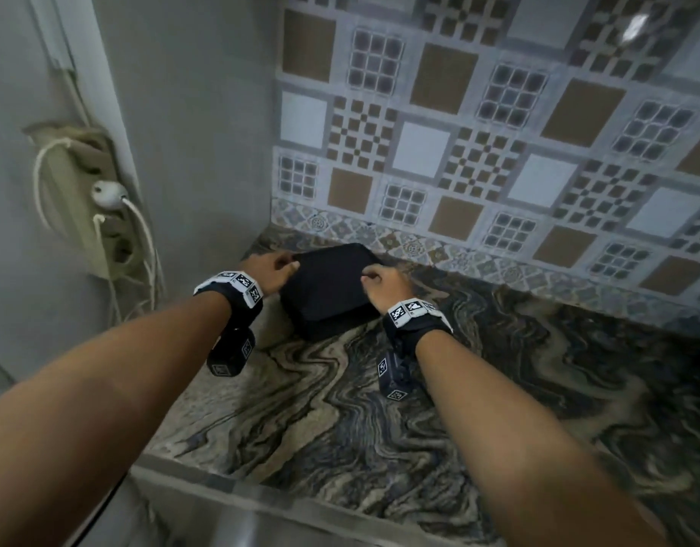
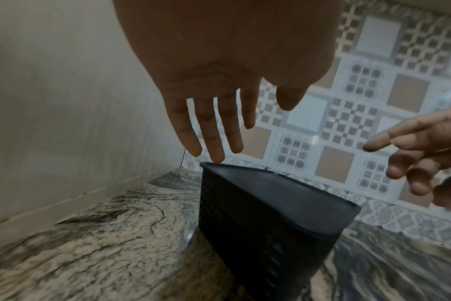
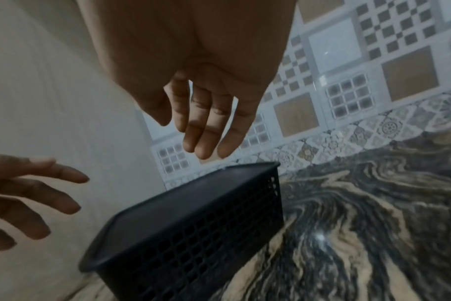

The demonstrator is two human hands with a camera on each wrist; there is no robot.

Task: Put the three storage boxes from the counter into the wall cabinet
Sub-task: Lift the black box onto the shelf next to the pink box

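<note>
One black lidded storage box [image 1: 328,290] with perforated sides stands on the marbled counter [image 1: 380,408] in the back left corner, near the tiled wall. My left hand [image 1: 271,268] hovers at the box's left top edge, its fingers [image 2: 214,140] straight and spread, one fingertip about touching the lid corner of the box [image 2: 265,205]. My right hand [image 1: 382,282] hangs over the right top edge with fingers [image 3: 206,130] loosely extended just above the box [image 3: 193,230], not closed on it. No other boxes and no wall cabinet are in view.
A plain grey side panel [image 1: 190,132] rises left of the box. The patterned tile backsplash [image 1: 498,132] runs behind it. A power strip with white cables [image 1: 104,215] hangs on the far left. The counter's front edge [image 1: 238,487] is near me.
</note>
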